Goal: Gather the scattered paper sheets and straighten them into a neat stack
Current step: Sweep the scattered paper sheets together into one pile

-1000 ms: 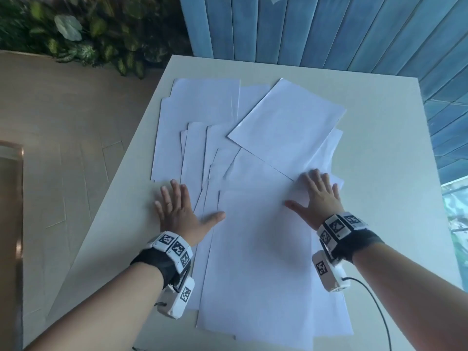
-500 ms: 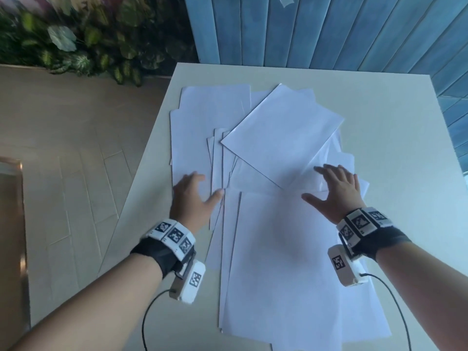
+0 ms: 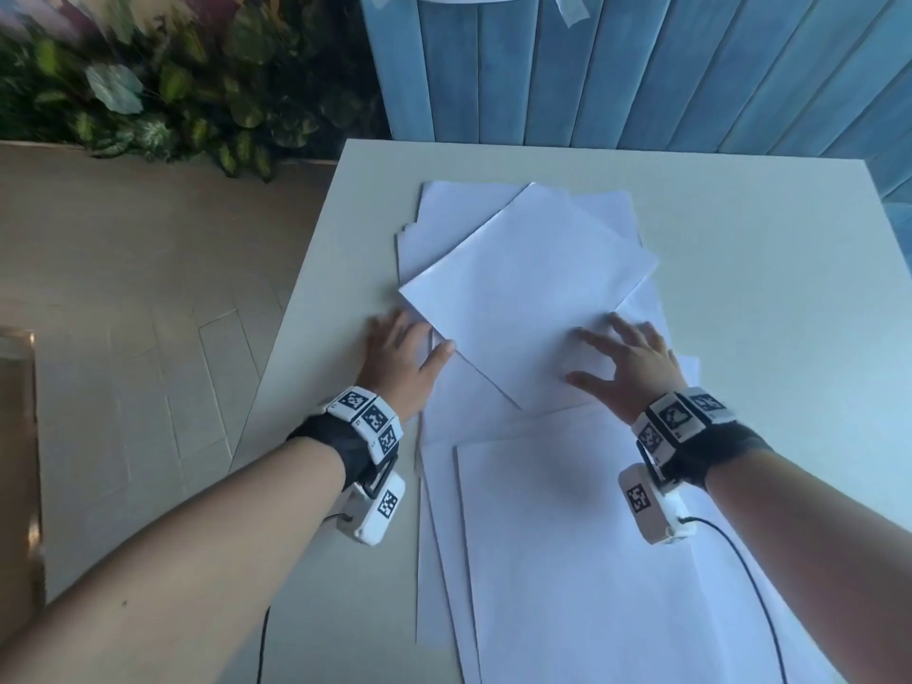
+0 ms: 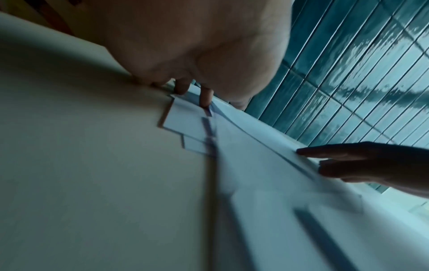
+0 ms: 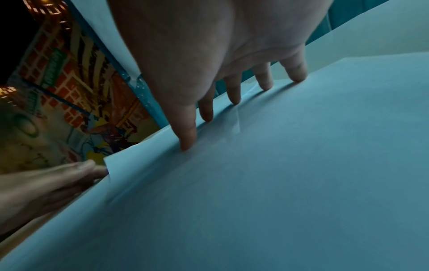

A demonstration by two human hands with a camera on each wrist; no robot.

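White table (image 3: 770, 298) is sitting by blue wall boards. At frame left, the left hand (image 3: 402, 360) is lying flat, fingers pushing the sheets' edge. The paper sheets (image 3: 528, 308) are filling the middle, thin, bendy and probably slippery. At right, the right hand (image 3: 627, 362) is pressing spread fingers on top, grabbing nothing.

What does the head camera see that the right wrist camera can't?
Only the head view shows the whole table, the leafy plants, both wrist bands and the long sheets near the person. Only the right wrist view shows the right hand's fingertips pressing paper from underneath. Both show the left hand and right hand on the tilted top sheet.
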